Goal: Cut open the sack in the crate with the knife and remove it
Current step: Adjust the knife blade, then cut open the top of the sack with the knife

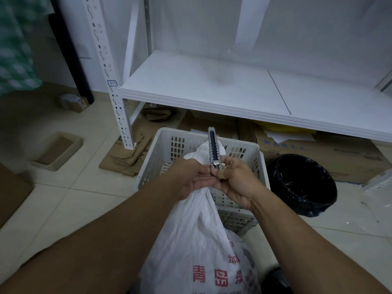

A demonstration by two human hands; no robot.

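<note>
A white woven sack (197, 236) with red printed characters hangs out of the white slotted plastic crate (161, 153) and drapes down toward me. Part of it still bunches inside the crate. A grey utility knife (213, 148) points straight up above the crate. My right hand (235, 180) grips its lower end, with a bandage on one finger. My left hand (188, 177) meets the right one at the knife's base, its fingertips pinching the handle there. No blade shows past the knife's tip.
A white metal shelf (244, 96) stands right behind the crate, with flattened cardboard (339, 153) under it. A bin lined with a black bag (303, 183) stands just right of the crate. A shallow beige tray (57, 150) lies on the tiled floor at left.
</note>
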